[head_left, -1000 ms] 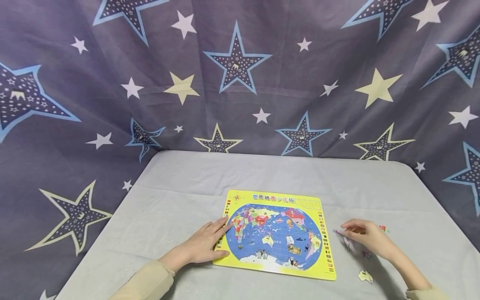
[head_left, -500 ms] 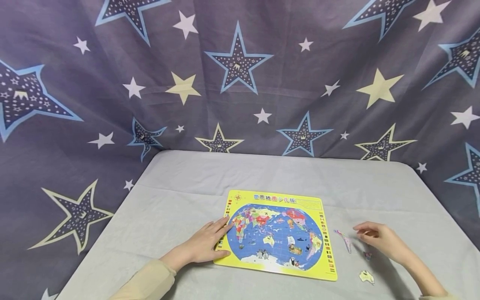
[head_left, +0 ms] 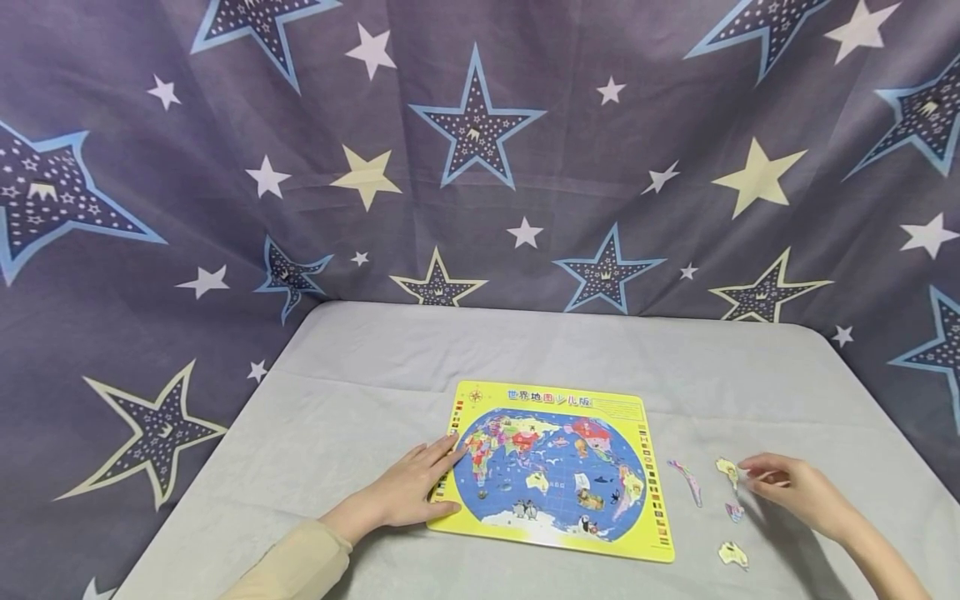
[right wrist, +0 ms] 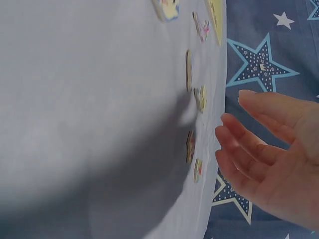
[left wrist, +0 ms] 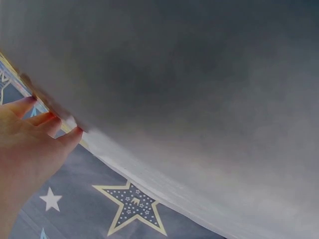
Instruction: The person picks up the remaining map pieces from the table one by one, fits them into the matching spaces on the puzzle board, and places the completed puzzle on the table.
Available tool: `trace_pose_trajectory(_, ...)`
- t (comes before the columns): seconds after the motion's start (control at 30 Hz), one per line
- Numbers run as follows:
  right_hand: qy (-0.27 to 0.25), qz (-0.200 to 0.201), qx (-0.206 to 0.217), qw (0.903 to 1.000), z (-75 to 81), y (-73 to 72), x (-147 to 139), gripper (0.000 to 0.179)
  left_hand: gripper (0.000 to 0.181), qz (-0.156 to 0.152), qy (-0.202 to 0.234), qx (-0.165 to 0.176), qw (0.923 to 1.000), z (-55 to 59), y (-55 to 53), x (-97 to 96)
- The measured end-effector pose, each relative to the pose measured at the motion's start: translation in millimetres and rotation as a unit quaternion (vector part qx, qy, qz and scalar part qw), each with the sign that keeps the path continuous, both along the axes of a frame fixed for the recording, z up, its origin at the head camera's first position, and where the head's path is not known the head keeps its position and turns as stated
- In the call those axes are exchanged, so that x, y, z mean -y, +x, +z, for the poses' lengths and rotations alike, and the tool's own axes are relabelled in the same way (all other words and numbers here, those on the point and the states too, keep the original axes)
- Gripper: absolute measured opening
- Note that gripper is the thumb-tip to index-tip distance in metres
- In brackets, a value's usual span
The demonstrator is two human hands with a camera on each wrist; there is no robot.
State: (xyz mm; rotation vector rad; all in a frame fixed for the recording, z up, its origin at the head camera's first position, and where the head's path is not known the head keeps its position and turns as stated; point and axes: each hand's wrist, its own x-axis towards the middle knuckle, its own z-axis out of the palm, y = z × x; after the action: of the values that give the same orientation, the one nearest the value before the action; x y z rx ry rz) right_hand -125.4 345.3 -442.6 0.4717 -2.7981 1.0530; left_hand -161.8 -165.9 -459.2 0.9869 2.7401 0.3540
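Note:
A yellow-bordered world map puzzle board (head_left: 551, 542) lies flat on the grey cloth. My left hand (head_left: 408, 483) rests along its left edge, fingers spread and fairly straight; the left wrist view shows the same hand (left wrist: 35, 139) with fingertips at the board's edge. My right hand (head_left: 798, 496) hovers to the right of the loose pieces. In the right wrist view this hand (right wrist: 271, 154) has its fingers loosely bent with nothing between them. Closest to its fingertips is a yellow puzzle piece (head_left: 726, 471). A long pink piece (head_left: 687, 483) lies between it and the board.
Below the yellow piece lie a small pink-and-purple piece (head_left: 734, 512) and a cream piece (head_left: 732, 554). The right wrist view also shows a red-and-green piece (right wrist: 198, 170). A star-patterned curtain (head_left: 480, 242) stands behind the grey cloth-covered surface (head_left: 390, 358).
My right hand has moved to the right, away from the long pink piece, uncovering that and the yellow piece. The red-and-green piece went out of the head view behind it. My left hand stays put.

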Motion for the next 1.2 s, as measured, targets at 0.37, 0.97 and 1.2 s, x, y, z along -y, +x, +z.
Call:
trace_pose_trajectory(0.37, -0.008, -0.006, -0.019, 0.9998, -7.0, 4.2, -15, 0.022, 0.075, 0.002, 0.0, 0.005, 1.0, 0.5, 0.1, 0.0)
trace_pose_trajectory(0.97, 0.072, -0.066, 0.082, 0.9918, -8.5, 4.7, -19, 0.028, 0.075, 0.003, -0.003, 0.007, 1.0, -0.2, -0.3, 0.6)
trace_pose_trajectory(1.2, 0.061, -0.062, 0.107, 0.9905, -12.5, 0.8, -22, 0.025, 0.075, 0.006, -0.003, 0.008, 0.9999, -0.5, -0.6, 0.3)
